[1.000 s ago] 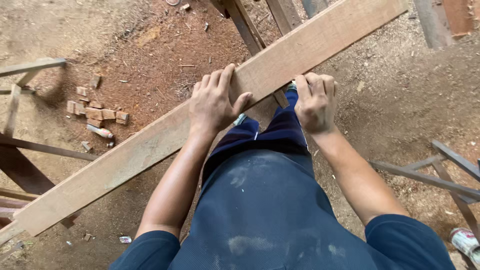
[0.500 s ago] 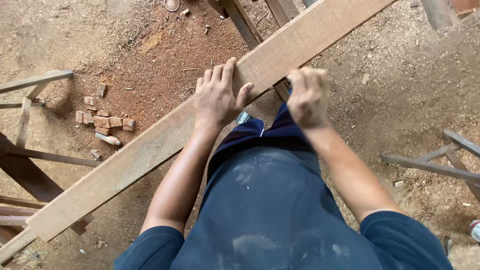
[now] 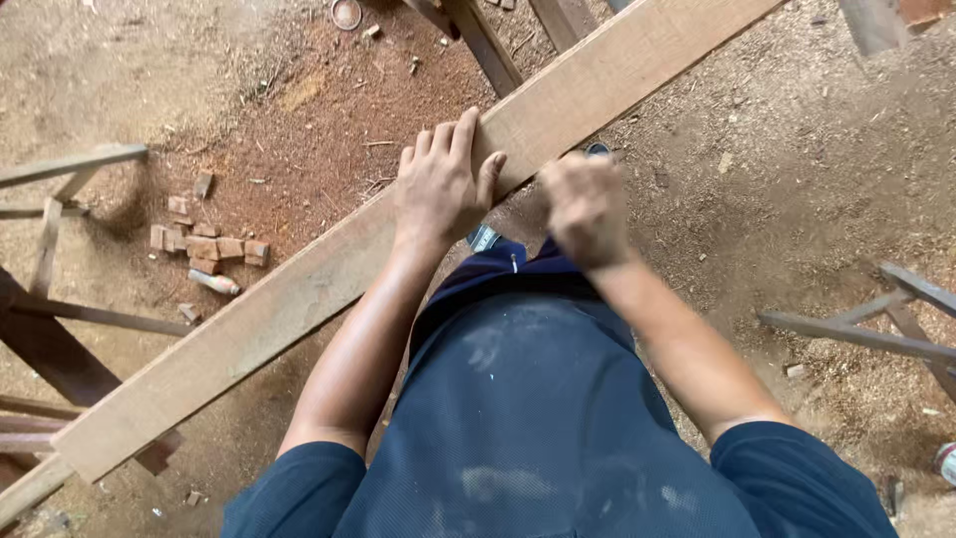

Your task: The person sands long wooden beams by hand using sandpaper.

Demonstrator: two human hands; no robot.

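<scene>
A long pale wooden plank (image 3: 329, 279) runs on a slant under both hands, from low beyond the left hand to high past the right; the left hand (image 3: 441, 184) lies flat on its top face, fingers spread and reaching over the far edge, thumb out toward the right hand; the right hand (image 3: 586, 204) is blurred, curled at the plank's near edge, and whether it actually grips the wood cannot be told; the two hands sit near each other, with a short bare stretch of plank between them. Beyond the left hand, a dark timber (image 3: 483, 45) passes beneath the plank. Well out to the left of the left hand, small reddish wood offcuts (image 3: 204, 244) lie scattered on the sawdust-strewn ground (image 3: 787, 159), beside a grey wooden frame (image 3: 60, 194); to the right of the right arm, well apart, thin grey slats (image 3: 866, 334) cross near the picture's edge. Below the hands, a dusty dark blue shirt (image 3: 528, 418) fills the lower part of the view.
</scene>
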